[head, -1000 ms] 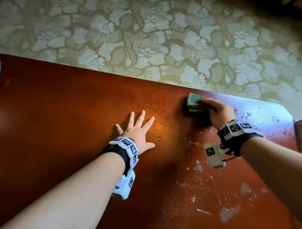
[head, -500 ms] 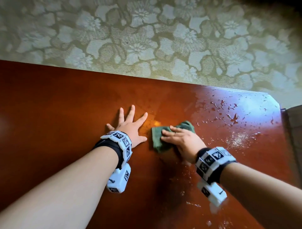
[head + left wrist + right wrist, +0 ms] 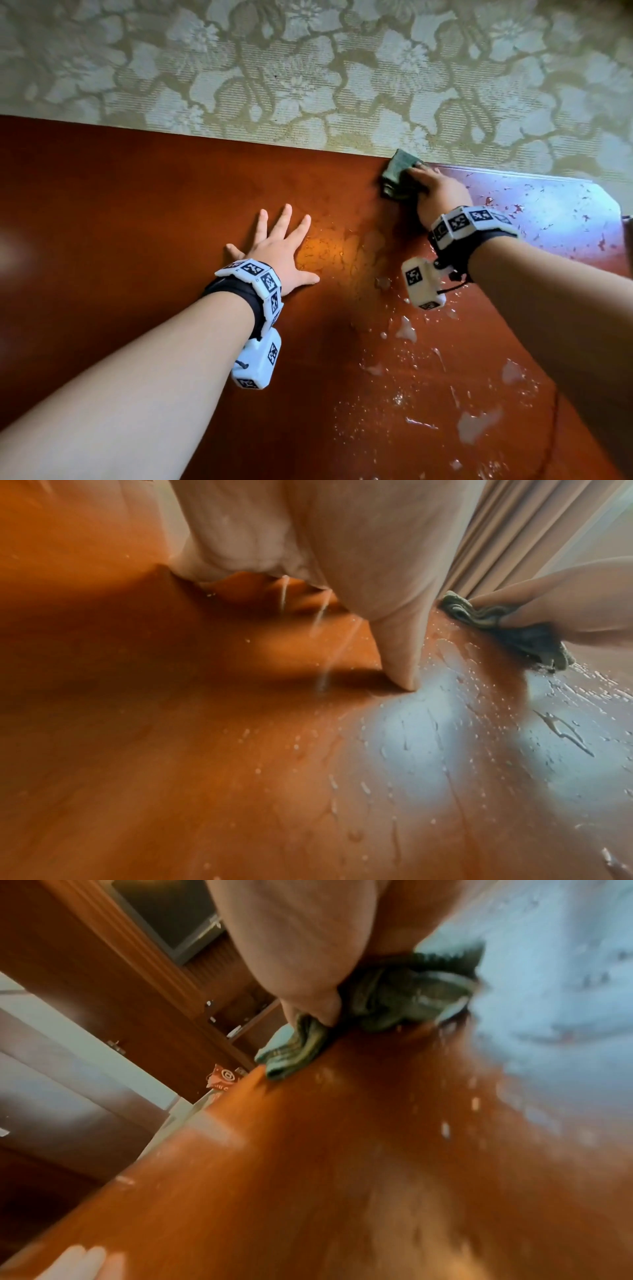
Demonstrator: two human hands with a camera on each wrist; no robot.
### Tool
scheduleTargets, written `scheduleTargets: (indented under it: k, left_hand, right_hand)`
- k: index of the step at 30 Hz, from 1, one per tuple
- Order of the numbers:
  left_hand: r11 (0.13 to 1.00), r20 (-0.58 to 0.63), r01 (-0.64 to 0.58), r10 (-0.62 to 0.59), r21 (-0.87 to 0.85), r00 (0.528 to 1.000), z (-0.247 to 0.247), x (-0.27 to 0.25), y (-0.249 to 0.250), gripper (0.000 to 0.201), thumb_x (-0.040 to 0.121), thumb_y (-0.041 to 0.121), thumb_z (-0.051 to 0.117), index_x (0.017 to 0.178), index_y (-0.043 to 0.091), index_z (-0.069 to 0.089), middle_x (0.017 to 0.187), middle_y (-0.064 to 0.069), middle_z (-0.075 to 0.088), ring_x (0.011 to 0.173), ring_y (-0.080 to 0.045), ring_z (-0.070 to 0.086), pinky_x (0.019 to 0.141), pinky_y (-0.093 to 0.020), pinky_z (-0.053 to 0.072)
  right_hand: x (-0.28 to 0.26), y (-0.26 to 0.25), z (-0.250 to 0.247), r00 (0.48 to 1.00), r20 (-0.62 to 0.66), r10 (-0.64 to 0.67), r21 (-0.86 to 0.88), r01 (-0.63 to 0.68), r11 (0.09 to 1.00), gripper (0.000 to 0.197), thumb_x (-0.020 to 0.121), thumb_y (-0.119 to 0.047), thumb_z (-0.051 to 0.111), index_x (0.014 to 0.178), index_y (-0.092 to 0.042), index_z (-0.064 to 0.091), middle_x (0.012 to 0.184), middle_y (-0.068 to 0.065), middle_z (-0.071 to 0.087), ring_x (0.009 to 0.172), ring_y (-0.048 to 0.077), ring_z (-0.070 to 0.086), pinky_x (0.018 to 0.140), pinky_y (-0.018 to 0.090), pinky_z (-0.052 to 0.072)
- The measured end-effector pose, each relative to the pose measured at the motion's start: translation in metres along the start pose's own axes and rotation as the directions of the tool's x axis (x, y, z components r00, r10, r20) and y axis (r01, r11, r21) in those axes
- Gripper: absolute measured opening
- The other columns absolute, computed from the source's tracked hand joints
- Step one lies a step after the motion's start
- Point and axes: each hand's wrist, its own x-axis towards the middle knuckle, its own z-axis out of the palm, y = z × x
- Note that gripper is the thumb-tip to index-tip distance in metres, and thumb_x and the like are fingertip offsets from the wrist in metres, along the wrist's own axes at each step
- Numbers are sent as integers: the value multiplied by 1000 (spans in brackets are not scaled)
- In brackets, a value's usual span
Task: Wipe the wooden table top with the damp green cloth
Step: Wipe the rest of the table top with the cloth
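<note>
A: Head view. Landmark: the far edge of the wooden table top (image 3: 137, 212). The green cloth (image 3: 397, 171) sits right at that edge, one corner overhanging toward the patterned floor (image 3: 308, 68). The right hand (image 3: 438, 193) presses on it, fingers curled over the wad. The left hand (image 3: 281, 246) lies flat, fingers spread, well back from the edge and apart from the cloth.

B: Water?

A: Droplets and puddles (image 3: 476, 425) lie on the near right part, far from the edge; glare covers the far right corner.

B: Left wrist view?

A: The left thumb (image 3: 404, 653) rests on the wood, holding nothing. The cloth (image 3: 479, 615) shows bunched under the right fingers (image 3: 548, 610), by the edge, with curtain folds (image 3: 514, 534) behind. Beads of water (image 3: 404, 739) lie close to the thumb.

B: Right wrist view?

A: Blurred. The right hand (image 3: 308, 961) clamps the folded cloth (image 3: 394, 993), thumb pinching a fold; a lobe (image 3: 291, 1053) hangs past the edge. A red wrapper (image 3: 222, 1079) lies beyond the table.

B: Risks?

A: Judgement only: any further push outward could carry the cloth off the edge and flick water onto the floor. The bracing left palm could slip on wet wood. The wad covers little, so streaks seem likely; the near puddles look unwiped.
</note>
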Motion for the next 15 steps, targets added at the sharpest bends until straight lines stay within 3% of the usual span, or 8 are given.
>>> scheduleTargets:
  k: [3,9,12,15]
  left_hand:
    - [1000,10,-10,10,1,1000,1,2,-1,103,80,64,67,149,54,-8,158,17,-29,145,-24,-30,104,-80,5]
    - [999,-5,-19,19,-36,1000,2,3,-3,105,77,64,69,149,54,-6,157,21,-28,146,-21,-29,102,-80,5]
    - [999,-41,-10,8,-50,999,3,0,-5,114,74,65,72,154,44,-7,158,23,-24,147,-16,-25,105,-79,6]
    - [999,0,-45,45,5,999,5,-6,-11,128,65,63,80,153,43,-10,156,21,-30,146,-17,-27,107,-76,5]
  right_hand:
    - [0,-16,13,977,207,51,-130,-25,991,72,84,3,42,146,-27,23,157,-4,9,143,28,3,116,40,12]
    - [-41,-51,36,930,266,-253,-162,302,939,73,85,4,38,146,-32,20,156,-7,9,144,27,2,115,39,6]
    - [-69,-57,52,837,341,-429,-161,501,850,66,87,-2,41,145,-30,25,155,-7,15,143,27,5,115,38,7]
    - [-98,-44,68,675,360,-645,-46,703,710,63,76,1,54,134,-20,49,145,3,40,136,35,30,114,43,22]
